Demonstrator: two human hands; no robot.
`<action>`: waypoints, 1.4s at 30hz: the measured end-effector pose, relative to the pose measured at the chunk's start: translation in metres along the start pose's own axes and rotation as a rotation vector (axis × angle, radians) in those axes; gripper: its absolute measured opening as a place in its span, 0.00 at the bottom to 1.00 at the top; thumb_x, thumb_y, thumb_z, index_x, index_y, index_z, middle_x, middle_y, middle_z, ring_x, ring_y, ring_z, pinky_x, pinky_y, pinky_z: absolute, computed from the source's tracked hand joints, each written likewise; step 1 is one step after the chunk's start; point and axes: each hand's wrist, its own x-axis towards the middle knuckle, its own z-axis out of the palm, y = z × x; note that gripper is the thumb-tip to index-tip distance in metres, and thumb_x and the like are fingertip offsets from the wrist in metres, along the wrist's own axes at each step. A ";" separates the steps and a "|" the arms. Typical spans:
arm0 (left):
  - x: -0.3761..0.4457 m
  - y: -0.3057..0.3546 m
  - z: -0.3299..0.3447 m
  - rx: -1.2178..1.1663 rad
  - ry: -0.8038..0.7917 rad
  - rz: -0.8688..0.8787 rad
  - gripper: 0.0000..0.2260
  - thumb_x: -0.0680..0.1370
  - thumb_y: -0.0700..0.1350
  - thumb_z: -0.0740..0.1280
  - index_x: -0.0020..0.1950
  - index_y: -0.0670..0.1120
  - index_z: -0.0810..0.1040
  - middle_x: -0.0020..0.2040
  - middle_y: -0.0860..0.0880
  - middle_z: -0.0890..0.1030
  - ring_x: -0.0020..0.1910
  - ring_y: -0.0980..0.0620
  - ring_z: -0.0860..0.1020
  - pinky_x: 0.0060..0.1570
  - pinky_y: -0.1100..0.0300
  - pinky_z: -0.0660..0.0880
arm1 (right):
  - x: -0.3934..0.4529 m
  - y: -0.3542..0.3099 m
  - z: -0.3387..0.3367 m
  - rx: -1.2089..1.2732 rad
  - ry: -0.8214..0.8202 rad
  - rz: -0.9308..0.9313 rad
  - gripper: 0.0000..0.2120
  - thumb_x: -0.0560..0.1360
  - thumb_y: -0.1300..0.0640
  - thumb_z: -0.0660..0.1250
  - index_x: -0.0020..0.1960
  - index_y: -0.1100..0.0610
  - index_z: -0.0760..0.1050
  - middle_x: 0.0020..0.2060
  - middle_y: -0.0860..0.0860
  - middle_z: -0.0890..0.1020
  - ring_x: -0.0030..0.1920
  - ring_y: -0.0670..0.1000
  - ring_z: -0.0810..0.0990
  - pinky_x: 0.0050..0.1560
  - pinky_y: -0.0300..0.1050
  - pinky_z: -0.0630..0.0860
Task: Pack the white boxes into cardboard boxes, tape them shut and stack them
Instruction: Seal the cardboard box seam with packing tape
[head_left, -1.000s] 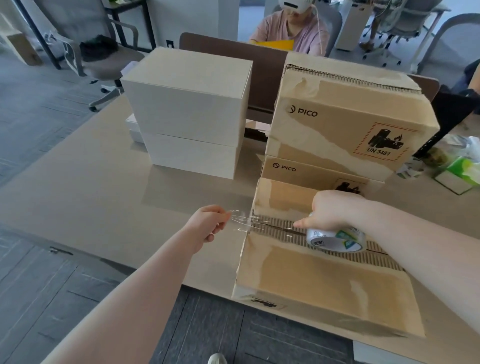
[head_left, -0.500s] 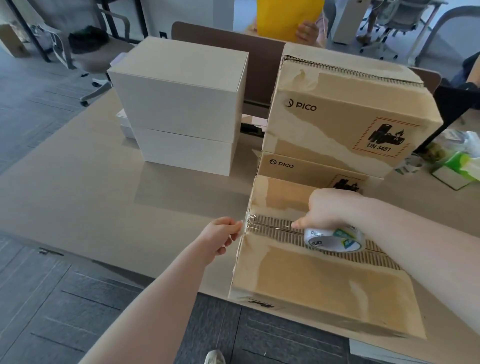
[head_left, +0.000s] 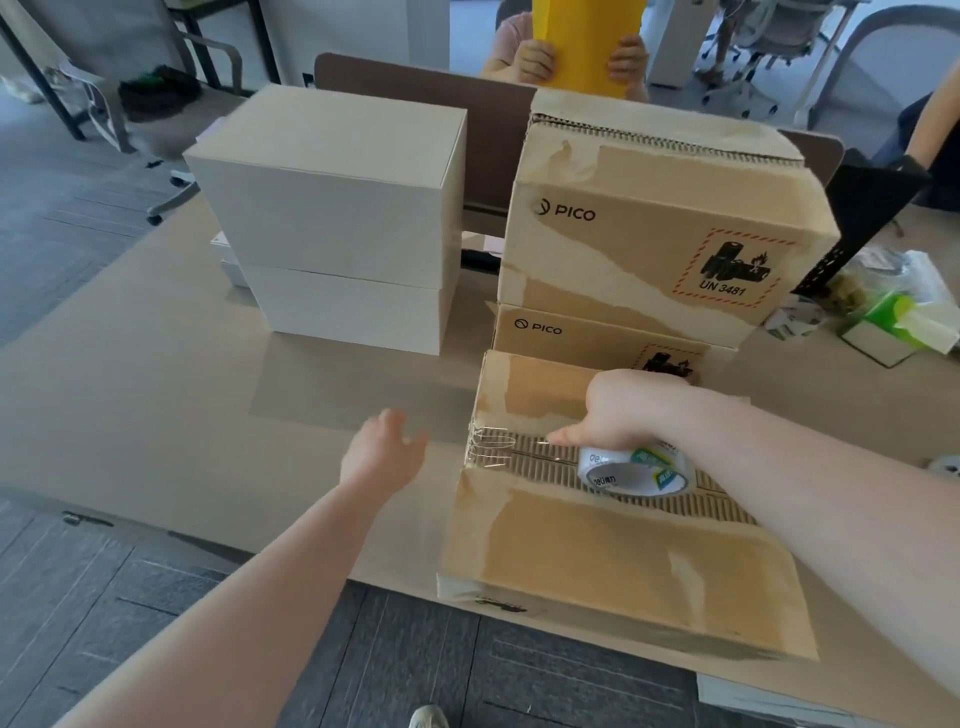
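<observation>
Now the near cardboard box (head_left: 613, 561) sits at the desk (head_left: 156, 395) edge, clear tape stuck at the seam's left end. The right hand (head_left: 634, 410) grips the tape roll (head_left: 636, 470), forefinger pressing the strip; the left hand (head_left: 382, 452) hangs loose beside the box. Best draw the roll rightward along the seam, keeping tension, and smooth behind it.

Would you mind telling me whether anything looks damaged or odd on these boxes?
Yes: the brown cardboard boxes are worn. Their outer paper is torn away along the top seams, baring corrugated ridges, notably on the upper stacked box.
</observation>
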 end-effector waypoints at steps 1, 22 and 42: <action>-0.003 0.010 -0.006 -0.079 0.097 0.125 0.22 0.80 0.53 0.60 0.73 0.47 0.66 0.72 0.49 0.69 0.70 0.49 0.68 0.63 0.56 0.66 | 0.002 0.003 0.001 0.048 0.007 -0.013 0.28 0.72 0.29 0.59 0.43 0.56 0.69 0.35 0.49 0.73 0.39 0.51 0.75 0.39 0.44 0.72; -0.047 0.078 0.022 0.528 -0.151 0.514 0.25 0.82 0.58 0.39 0.76 0.57 0.33 0.75 0.63 0.32 0.73 0.64 0.32 0.75 0.50 0.36 | -0.024 0.078 0.009 0.244 0.040 -0.292 0.29 0.68 0.27 0.61 0.37 0.54 0.70 0.34 0.49 0.71 0.33 0.48 0.67 0.34 0.42 0.64; -0.050 0.091 0.018 0.695 -0.138 0.484 0.26 0.82 0.57 0.39 0.77 0.53 0.33 0.76 0.59 0.33 0.74 0.62 0.35 0.75 0.51 0.36 | -0.039 0.165 0.035 0.197 0.007 -0.216 0.31 0.73 0.29 0.54 0.35 0.57 0.68 0.29 0.50 0.68 0.28 0.49 0.65 0.31 0.41 0.65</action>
